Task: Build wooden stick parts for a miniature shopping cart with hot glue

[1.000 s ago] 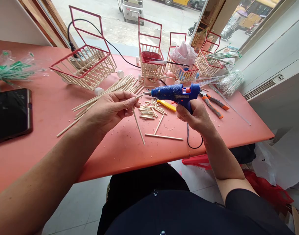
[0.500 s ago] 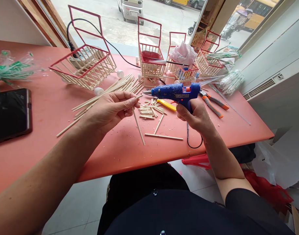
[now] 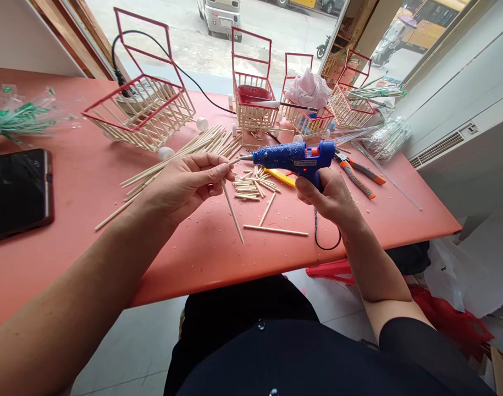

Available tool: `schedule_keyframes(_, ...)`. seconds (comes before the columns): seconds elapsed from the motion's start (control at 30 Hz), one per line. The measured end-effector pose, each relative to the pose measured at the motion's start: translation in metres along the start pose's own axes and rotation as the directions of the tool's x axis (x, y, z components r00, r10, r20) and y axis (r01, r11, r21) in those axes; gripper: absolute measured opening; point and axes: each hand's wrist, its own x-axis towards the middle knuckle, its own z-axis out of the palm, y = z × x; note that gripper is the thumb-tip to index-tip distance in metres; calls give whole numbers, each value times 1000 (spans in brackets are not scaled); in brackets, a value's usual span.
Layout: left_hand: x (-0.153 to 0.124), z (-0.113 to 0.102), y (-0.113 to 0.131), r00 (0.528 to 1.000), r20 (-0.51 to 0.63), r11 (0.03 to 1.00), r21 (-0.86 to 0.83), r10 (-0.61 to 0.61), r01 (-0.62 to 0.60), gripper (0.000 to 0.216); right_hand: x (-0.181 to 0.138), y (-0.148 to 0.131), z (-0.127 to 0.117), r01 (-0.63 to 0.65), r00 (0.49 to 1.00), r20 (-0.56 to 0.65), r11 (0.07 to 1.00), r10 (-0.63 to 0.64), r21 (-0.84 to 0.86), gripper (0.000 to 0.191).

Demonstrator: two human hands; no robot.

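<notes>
Between the thumb and fingers of my left hand [image 3: 199, 177] are wooden sticks; one wooden stick [image 3: 233, 212] slants down toward the table, and the short tip of another points right. My right hand [image 3: 331, 192] is wrapped round a blue glue gun [image 3: 292, 157] with a small lit orange light. Its nozzle meets the tip of the short stick, or very nearly so. Below lie a pile of short cut sticks [image 3: 257, 184], a yellow-handled tool [image 3: 281, 177] partly hidden by the gun, and two loose sticks, one a longer stick [image 3: 276, 230] lying crosswise.
Long sticks [image 3: 202, 144] lie behind my left hand. Small stick-built carts with red rims, such as the left cart [image 3: 152, 113], line the back. Orange-handled pliers [image 3: 358, 175] lie at right, a phone [image 3: 18, 193] at left. The gun's black cord [image 3: 329, 248] loops near the table edge.
The glue gun has shifted slightly left, bringing its nozzle up to the stick tip in my left hand. My left hand has stayed almost still.
</notes>
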Motion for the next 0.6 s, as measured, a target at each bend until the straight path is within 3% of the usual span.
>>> schedule_keyframes(0.6, -2, 4, 4, 998, -48, 999, -15, -41, 40, 34, -1, -1, -2, -14, 1000, 1, 1000, 14, 13, 61)
